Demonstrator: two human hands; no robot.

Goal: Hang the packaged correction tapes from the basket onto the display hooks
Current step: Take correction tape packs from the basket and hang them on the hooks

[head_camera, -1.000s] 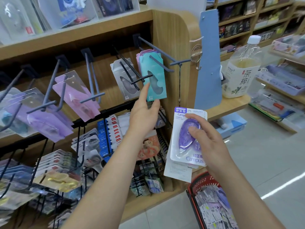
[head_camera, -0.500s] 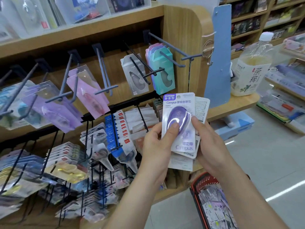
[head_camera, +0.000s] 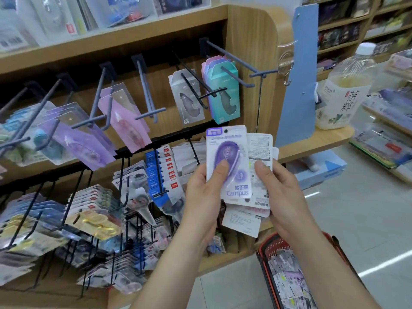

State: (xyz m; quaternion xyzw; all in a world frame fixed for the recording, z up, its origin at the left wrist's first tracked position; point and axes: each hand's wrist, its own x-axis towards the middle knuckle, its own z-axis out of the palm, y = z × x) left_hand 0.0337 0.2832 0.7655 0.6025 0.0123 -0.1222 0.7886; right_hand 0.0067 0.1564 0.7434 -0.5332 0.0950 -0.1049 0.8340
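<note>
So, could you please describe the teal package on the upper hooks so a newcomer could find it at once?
Find the wooden end panel right of the shelving, then the upper row of hooks beside it. The teal package hangs nearest that panel, right of a grey package. It is the only teal one, with pink and lilac boxes behind it.

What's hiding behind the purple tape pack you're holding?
More white packs fanned out, printed backs facing us, gripped by the right hand. The purple pack covers much of them, so I can't count them.
</note>
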